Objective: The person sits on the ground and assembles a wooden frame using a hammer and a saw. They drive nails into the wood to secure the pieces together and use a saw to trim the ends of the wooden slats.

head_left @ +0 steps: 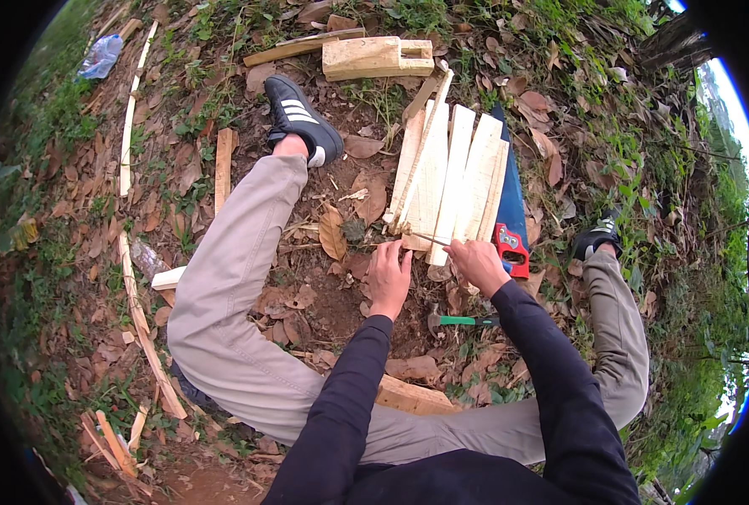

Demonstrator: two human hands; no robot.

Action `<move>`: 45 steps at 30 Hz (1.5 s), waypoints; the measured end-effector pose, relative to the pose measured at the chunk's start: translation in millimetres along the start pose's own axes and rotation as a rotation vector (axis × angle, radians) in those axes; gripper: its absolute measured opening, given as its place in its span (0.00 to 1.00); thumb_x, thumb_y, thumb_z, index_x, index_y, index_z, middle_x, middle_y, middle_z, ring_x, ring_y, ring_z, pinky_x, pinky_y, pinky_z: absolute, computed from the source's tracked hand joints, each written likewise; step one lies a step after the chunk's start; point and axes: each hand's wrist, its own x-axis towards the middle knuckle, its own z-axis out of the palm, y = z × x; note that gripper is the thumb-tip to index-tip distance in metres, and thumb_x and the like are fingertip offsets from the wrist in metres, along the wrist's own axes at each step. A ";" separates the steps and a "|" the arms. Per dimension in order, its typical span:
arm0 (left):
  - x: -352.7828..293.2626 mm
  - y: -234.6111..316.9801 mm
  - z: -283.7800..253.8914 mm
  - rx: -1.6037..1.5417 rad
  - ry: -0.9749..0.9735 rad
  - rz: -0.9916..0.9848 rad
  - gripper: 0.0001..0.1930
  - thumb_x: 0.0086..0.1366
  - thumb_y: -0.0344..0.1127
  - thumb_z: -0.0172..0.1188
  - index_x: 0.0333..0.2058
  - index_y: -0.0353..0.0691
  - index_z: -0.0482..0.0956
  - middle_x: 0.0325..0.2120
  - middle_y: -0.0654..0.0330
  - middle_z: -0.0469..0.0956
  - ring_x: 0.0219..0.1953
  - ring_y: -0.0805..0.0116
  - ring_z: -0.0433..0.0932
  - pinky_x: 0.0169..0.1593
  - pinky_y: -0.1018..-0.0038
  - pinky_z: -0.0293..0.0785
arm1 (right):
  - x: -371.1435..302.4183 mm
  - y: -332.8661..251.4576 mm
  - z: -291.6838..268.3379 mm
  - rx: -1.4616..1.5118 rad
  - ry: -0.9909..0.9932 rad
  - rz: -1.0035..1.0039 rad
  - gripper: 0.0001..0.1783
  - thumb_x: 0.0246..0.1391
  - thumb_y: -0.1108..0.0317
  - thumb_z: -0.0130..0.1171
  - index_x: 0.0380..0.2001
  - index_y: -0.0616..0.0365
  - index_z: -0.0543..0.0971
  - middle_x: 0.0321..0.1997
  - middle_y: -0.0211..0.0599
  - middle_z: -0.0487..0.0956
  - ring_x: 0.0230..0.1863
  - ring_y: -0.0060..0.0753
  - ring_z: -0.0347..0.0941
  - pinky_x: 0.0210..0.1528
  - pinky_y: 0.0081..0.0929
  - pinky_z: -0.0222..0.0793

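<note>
My right hand [478, 264] is closed round a tool with a thin metal shaft [427, 239], its tip pointing left over the near ends of several pale wooden boards [456, 181]. The tool's handle is mostly hidden by my fingers. Beside the tip, my left hand [388, 279] has its fingers bent in at the near board edge; whatever they pinch is too small to make out. A narrow wood strip [426, 139] lies lengthwise on the boards. Right of them is a handsaw with a red handle [512, 250] and blue blade [510, 189]. Below my hands rests a green-handled hammer [458, 321].
Beyond the boards lies a notched wood block [374, 57]. My legs spread either side, one shoe [300, 116] near the boards. Long thin strips [130, 126] run along the left, past a plastic bag [101, 55]. A curved timber [415, 396] sits close to my lap. Dry leaves cover the ground.
</note>
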 end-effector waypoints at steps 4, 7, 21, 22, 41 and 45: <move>6.9 -0.6 -3.0 0.067 0.000 0.035 0.13 0.67 0.38 0.60 0.48 0.41 0.77 0.42 0.56 0.75 0.47 0.54 0.74 0.51 0.59 0.70 | -11.9 0.1 -25.0 -0.116 -0.010 0.011 0.23 0.66 0.53 0.54 0.20 0.55 0.76 0.13 0.40 0.75 0.18 0.44 0.77 0.21 0.40 0.68; 10.6 -1.1 -4.4 0.159 -0.002 0.101 0.17 0.67 0.38 0.60 0.53 0.42 0.77 0.43 0.57 0.74 0.48 0.55 0.73 0.50 0.58 0.70 | -13.1 -6.2 -40.9 -0.172 -0.023 0.037 0.22 0.66 0.53 0.54 0.20 0.55 0.76 0.14 0.40 0.76 0.18 0.43 0.78 0.21 0.39 0.70; 9.3 10.0 2.6 0.457 -0.134 0.313 0.25 0.64 0.35 0.59 0.61 0.42 0.72 0.50 0.57 0.70 0.48 0.59 0.73 0.48 0.62 0.70 | -27.0 -27.1 -17.9 -0.063 -0.062 0.224 0.21 0.67 0.54 0.53 0.25 0.57 0.78 0.18 0.43 0.79 0.21 0.44 0.80 0.23 0.39 0.74; 9.3 6.7 1.2 0.452 -0.137 0.334 0.25 0.64 0.35 0.59 0.61 0.42 0.72 0.50 0.57 0.70 0.49 0.59 0.73 0.48 0.61 0.70 | -27.3 -29.9 -17.1 -0.047 -0.062 0.245 0.21 0.67 0.54 0.53 0.25 0.57 0.78 0.18 0.43 0.79 0.21 0.44 0.80 0.23 0.39 0.74; 29.4 -53.6 -26.7 -0.831 0.561 -0.675 0.11 0.72 0.39 0.57 0.40 0.36 0.77 0.33 0.62 0.79 0.31 0.75 0.75 0.36 0.78 0.72 | 28.6 -160.6 -3.0 0.311 -0.069 0.507 0.19 0.67 0.57 0.50 0.33 0.64 0.78 0.25 0.52 0.81 0.30 0.56 0.82 0.32 0.48 0.78; 35.9 -54.6 -37.3 -0.884 0.572 -0.754 0.12 0.73 0.42 0.56 0.37 0.38 0.75 0.31 0.64 0.77 0.30 0.76 0.73 0.35 0.77 0.71 | 2.3 -138.9 0.3 0.264 -0.029 0.605 0.18 0.64 0.61 0.51 0.28 0.65 0.79 0.26 0.53 0.81 0.29 0.57 0.82 0.33 0.47 0.78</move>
